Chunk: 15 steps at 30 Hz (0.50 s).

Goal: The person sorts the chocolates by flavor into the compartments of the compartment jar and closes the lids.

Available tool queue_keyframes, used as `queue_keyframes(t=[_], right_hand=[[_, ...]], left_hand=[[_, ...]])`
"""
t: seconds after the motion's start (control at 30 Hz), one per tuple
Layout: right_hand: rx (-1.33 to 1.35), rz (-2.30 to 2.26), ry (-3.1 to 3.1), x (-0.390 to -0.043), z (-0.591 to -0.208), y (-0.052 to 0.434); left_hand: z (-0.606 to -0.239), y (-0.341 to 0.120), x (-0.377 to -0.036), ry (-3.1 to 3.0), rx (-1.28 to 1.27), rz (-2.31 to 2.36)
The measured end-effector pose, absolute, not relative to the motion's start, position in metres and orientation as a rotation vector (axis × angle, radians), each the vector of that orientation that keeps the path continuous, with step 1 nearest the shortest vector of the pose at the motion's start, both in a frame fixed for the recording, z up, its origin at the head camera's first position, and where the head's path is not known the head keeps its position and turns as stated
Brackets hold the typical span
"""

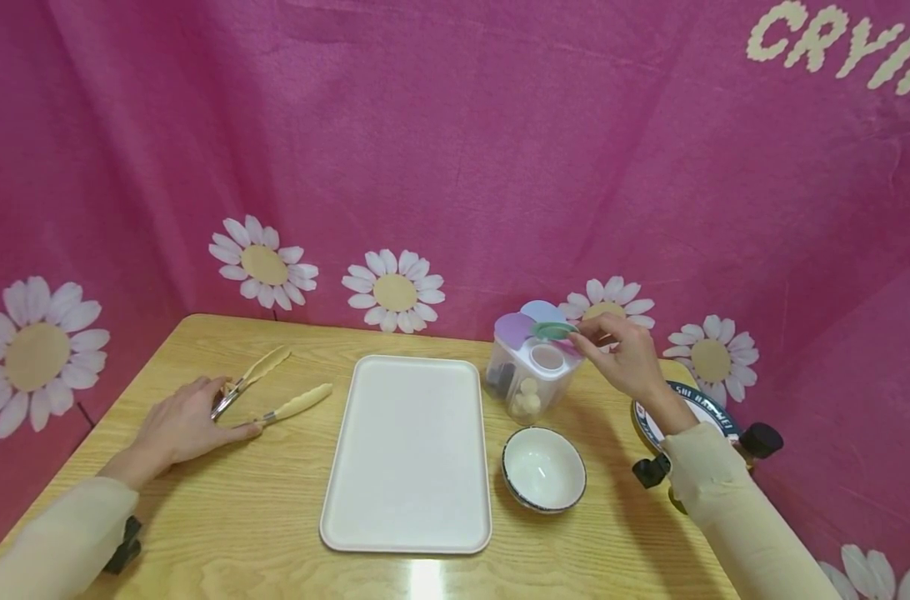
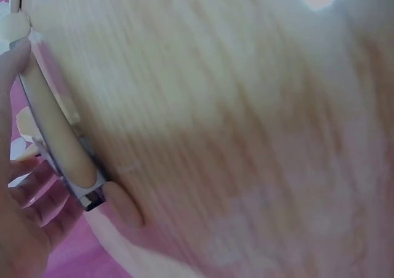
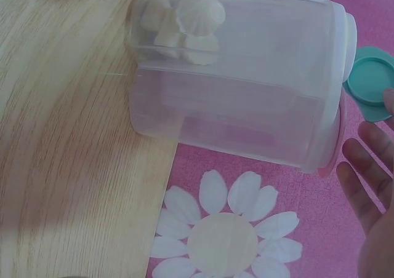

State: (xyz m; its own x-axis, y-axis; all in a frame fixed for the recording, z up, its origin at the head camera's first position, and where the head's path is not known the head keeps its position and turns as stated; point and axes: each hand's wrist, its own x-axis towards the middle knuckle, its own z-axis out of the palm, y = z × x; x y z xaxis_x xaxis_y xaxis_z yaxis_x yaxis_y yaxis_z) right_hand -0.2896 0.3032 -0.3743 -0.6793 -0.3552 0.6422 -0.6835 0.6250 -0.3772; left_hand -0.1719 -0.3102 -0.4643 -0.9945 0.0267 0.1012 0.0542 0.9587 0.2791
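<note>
My left hand (image 1: 185, 423) holds a pair of tongs (image 1: 301, 403) with cream tips at the table's left side, its thumb and fingers spread around the two parted arms. In the left wrist view, the thumb touches one arm of the tongs (image 2: 58, 118). At the back right, my right hand (image 1: 622, 354) pinches the green flap lid (image 1: 554, 331) of a clear divided container (image 1: 533, 387). That lid is raised, and a round opening shows below it. Cream shell-shaped pieces (image 3: 200, 16) lie in one compartment; dark pieces (image 1: 502, 379) lie in another.
A white rectangular tray (image 1: 408, 454) lies mid-table. Right of it, before the container, stands a white bowl (image 1: 543, 469) with a dark rim. A round item with a lettered dark border (image 1: 706, 408) is partly hidden by the right forearm. A pink flowered cloth (image 1: 455, 167) hangs behind.
</note>
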Motion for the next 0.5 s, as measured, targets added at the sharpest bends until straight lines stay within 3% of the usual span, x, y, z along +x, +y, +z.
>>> queue_keyframes(t=[0.23,0.5], right_hand=[[0.813,0.842,-2.328,-0.291,-0.376,0.305],[0.81,0.832,-2.334,-0.291,-0.376,0.305]], left_hand=[[-0.444,-0.289,-0.183,-2.961,-0.106,-0.425],[-0.417,-0.229,-0.209,-2.903,-0.22,-0.567]])
